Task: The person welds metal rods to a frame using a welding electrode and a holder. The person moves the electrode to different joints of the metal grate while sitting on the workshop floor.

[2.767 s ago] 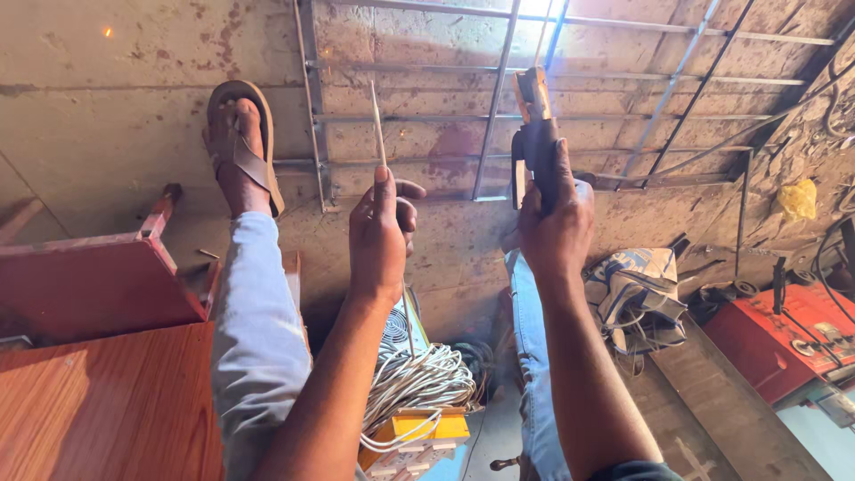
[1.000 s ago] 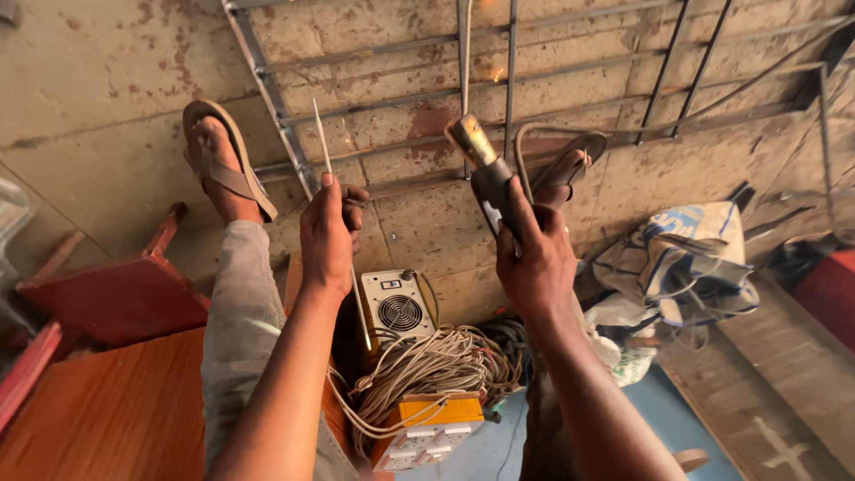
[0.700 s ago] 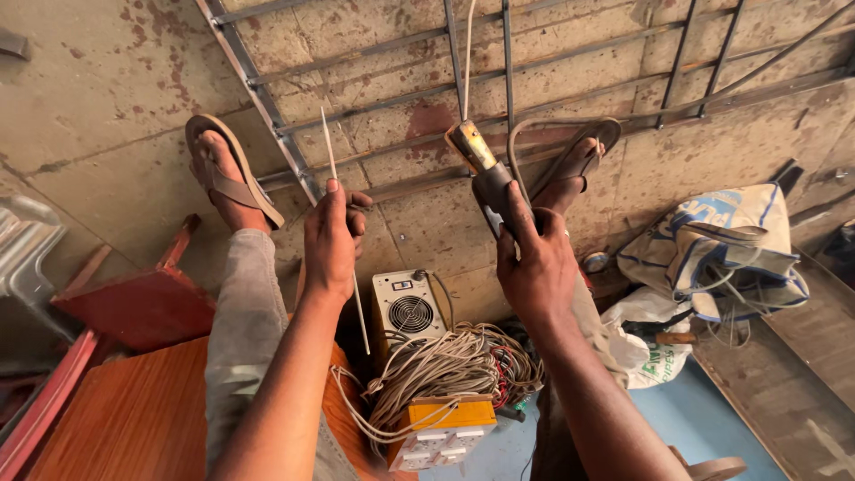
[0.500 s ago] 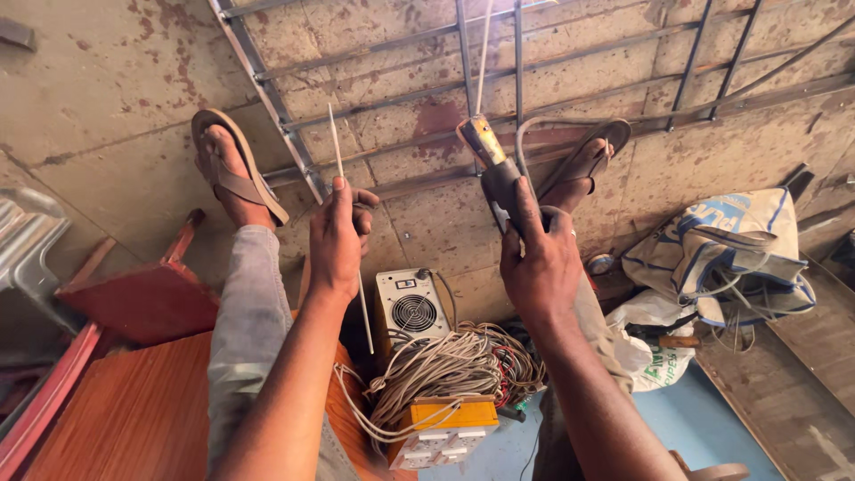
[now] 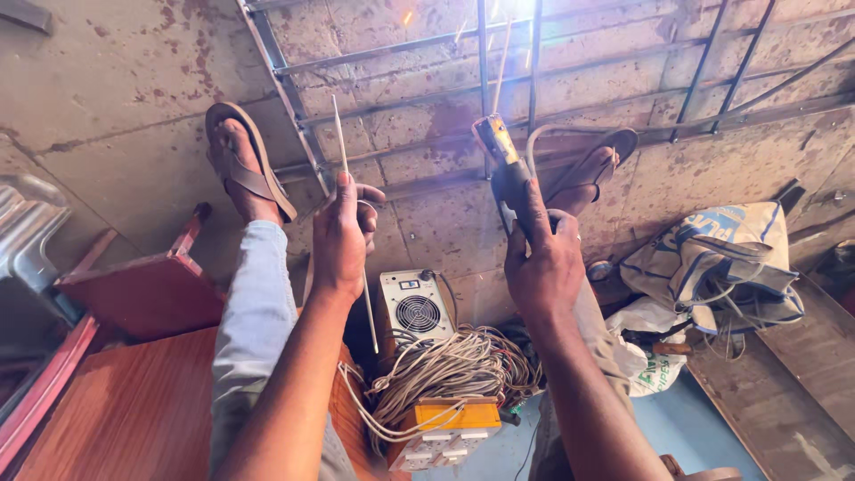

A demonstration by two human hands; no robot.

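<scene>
My left hand (image 5: 343, 233) is closed around a thin welding rod (image 5: 354, 223), pinched near its middle so the rod runs upright — its upper end pokes above my thumb toward the metal frame (image 5: 294, 102), its lower end hangs down past my wrist in front of the small welding machine (image 5: 417, 303). My right hand (image 5: 541, 267) is wrapped tight on the dark handle of an electrode holder (image 5: 503, 165); a second rod (image 5: 501, 67) clamped in its yellowish head reaches up and away from my knuckles to the frame's bars, where a bright glare sits at the tip. The 2 hands are level with each other, well apart, with the machine below and between them. Just under the machine, nearer my forearms, lies a tangle of pale cable (image 5: 445, 365) and an orange socket box (image 5: 450, 428). Beyond my left hand, my sandalled left foot (image 5: 245, 165) rests on the concrete floor (image 5: 116, 80); past my right hand the other sandal (image 5: 592, 165) sits close beside the holder. To the right of my right wrist — a printed sack (image 5: 712, 263) with loose wires. Left of my left arm stands a reddish wooden bench (image 5: 134, 294).
</scene>
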